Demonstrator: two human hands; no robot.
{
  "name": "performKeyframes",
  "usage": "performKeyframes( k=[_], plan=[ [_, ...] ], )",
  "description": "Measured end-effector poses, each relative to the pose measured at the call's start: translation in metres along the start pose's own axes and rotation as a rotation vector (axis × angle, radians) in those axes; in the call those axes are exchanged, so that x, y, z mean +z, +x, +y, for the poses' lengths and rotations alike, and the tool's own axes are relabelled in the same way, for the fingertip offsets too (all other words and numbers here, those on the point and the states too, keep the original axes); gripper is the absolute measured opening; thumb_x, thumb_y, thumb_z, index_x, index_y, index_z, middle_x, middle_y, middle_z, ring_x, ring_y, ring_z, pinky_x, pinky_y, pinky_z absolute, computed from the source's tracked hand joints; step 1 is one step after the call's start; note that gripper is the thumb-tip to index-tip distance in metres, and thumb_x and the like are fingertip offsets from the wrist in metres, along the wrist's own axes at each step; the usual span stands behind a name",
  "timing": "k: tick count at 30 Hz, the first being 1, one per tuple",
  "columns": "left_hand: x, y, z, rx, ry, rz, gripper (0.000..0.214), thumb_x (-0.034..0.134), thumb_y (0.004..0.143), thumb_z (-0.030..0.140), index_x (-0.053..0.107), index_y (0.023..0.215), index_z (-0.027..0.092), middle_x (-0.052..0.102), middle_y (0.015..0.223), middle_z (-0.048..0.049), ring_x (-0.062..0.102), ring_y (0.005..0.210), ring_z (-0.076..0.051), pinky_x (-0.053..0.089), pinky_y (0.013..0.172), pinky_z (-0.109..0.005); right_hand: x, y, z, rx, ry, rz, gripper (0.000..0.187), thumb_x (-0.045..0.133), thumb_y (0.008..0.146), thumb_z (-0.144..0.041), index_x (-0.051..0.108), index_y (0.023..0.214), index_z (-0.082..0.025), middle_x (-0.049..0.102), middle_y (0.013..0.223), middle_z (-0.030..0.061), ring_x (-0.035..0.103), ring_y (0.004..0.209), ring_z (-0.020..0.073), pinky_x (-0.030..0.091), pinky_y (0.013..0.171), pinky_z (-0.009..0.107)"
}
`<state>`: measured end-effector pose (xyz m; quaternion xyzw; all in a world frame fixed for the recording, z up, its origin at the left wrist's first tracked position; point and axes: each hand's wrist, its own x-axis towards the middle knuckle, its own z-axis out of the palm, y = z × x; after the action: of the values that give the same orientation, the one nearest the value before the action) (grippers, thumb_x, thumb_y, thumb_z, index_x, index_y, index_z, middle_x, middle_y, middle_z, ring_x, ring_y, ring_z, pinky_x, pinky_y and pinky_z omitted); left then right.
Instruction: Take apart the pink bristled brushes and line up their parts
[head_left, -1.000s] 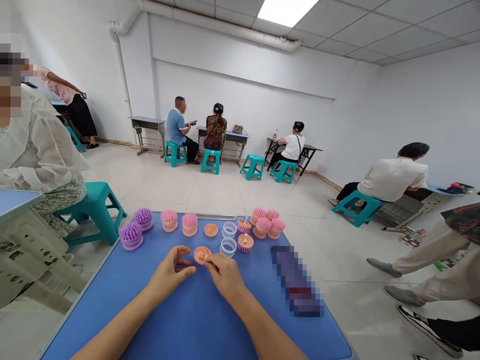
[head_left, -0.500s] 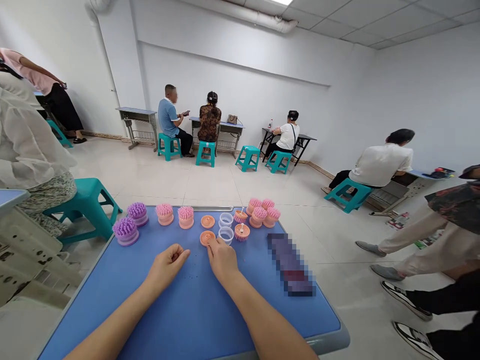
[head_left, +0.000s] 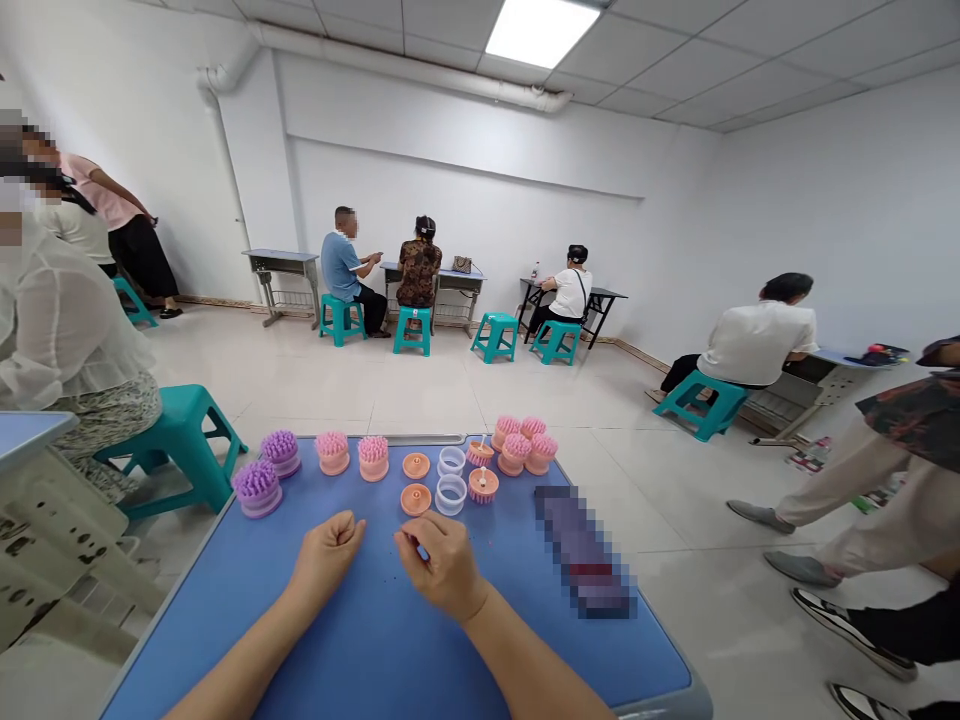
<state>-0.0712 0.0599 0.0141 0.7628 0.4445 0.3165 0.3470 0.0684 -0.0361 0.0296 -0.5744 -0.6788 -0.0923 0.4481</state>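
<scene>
My left hand (head_left: 328,553) is curled into a loose fist above the blue table, with nothing visible in it. My right hand (head_left: 442,562) has its fingers bent and the thumb close to the index fingertip, with no object showing there. It is just in front of an orange round cap (head_left: 415,500); another orange cap (head_left: 416,466) lies behind. Beside them are two clear plastic rings (head_left: 451,509). Further right, two orange bristle heads (head_left: 483,488) lie bristles down, each with a white stem up. Two pink scalp brushes (head_left: 373,460) stand left of the caps.
Two purple scalp brushes (head_left: 258,489) stand at the table's left edge. Several pink brushes (head_left: 514,455) cluster at the back right. A blurred dark flat item (head_left: 585,550) lies on the right. People sit on green stools (head_left: 494,338) beyond, and others stand at the right.
My right hand has drawn back from the front orange cap, which now shows fully. My left hand stays closed with little movement. The camera has tilted up a little.
</scene>
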Motion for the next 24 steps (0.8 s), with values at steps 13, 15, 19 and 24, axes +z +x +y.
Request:
performKeyframes(
  k=[13,15,19,24],
  plan=[
    [-0.011,0.008,-0.004,-0.02,0.093,0.068,0.038,0.036,0.066,0.053,0.014,0.056,0.024,0.016,0.052,0.0069,0.024,0.048,-0.012,0.025,0.046,-0.023,-0.048,0.028,0.025,0.212,-0.135,0.513,0.034,0.036,0.086,-0.022,0.024,0.053,-0.022,0.032,0.049,-0.0044,0.033,0.045,0.0099,0.032,0.046,0.023],
    [-0.014,0.007,-0.002,-0.026,0.098,0.055,0.038,0.036,0.066,0.053,0.014,0.057,0.024,0.017,0.052,0.0069,0.024,0.048,-0.012,0.025,0.046,-0.023,-0.076,0.038,0.044,0.441,-0.161,0.462,0.02,0.038,0.084,-0.025,0.04,0.065,-0.021,0.048,0.06,-0.0014,0.046,0.055,0.0113,0.041,0.055,0.024],
    [-0.014,0.005,0.003,-0.011,0.091,-0.012,0.038,0.037,0.068,0.055,0.016,0.059,0.024,0.018,0.053,0.0072,0.024,0.049,-0.012,0.026,0.047,-0.022,-0.124,0.052,0.097,0.646,-0.23,0.365,0.026,0.045,0.074,-0.017,0.051,0.099,-0.014,0.058,0.1,0.0102,0.056,0.086,0.0179,0.045,0.075,0.031],
    [-0.009,0.004,0.007,0.003,0.098,-0.079,0.038,0.037,0.066,0.056,0.018,0.057,0.024,0.021,0.051,0.0073,0.026,0.049,-0.012,0.027,0.047,-0.022,-0.138,0.049,0.147,0.847,-0.281,0.133,0.054,0.056,0.062,-0.015,0.05,0.115,-0.006,0.052,0.12,0.0193,0.049,0.111,0.0274,0.04,0.089,0.035]
  ],
)
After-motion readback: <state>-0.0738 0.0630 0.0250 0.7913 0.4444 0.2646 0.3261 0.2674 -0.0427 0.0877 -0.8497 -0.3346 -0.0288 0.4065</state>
